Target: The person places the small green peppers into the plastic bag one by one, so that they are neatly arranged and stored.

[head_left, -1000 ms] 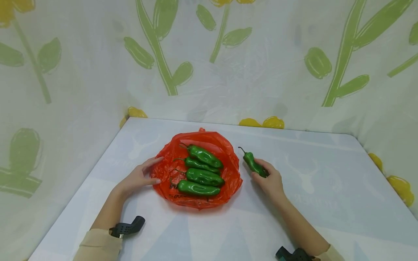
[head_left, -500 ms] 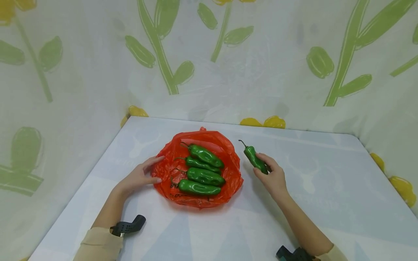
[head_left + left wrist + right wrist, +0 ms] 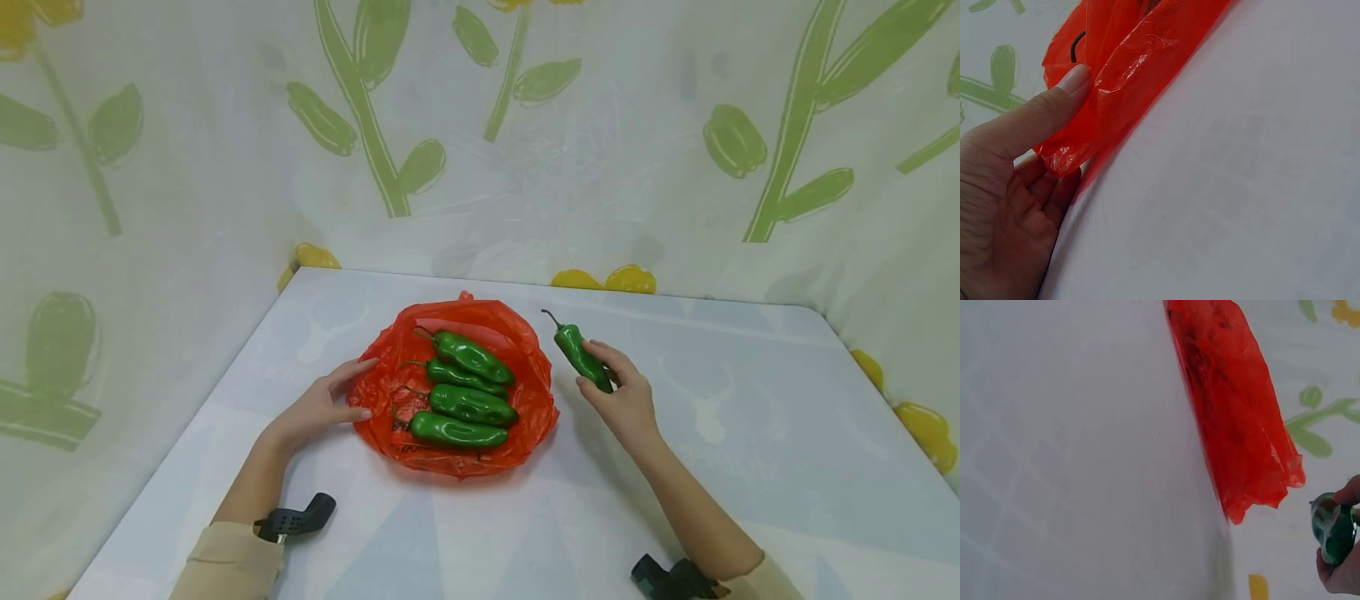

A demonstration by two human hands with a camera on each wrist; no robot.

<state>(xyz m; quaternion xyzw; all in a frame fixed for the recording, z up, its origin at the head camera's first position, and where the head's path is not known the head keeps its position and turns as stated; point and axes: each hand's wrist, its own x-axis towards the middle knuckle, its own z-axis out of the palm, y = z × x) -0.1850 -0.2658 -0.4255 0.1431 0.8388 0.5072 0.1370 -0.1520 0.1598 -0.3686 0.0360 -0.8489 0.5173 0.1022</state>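
A red plastic bag lies spread with its mouth up on the table, and several green peppers rest side by side in it. At its left edge my left hand holds the rim; in the left wrist view the thumb lies over the plastic and the fingers are on the outer side. My right hand grips another green pepper by its lower end, to the right of the bag and apart from it. That pepper's stem points up and left. The right wrist view shows the pepper's blunt end.
The white table extends to the right of the bag and in front of it. A pale curtain-like backdrop with printed green stems and yellow flowers stands behind and at the sides. Each wrist wears a black camera mount.
My right hand has raised the pepper a little, farther back, with its stem now higher in the head view. The left hand and the bag stay in place.
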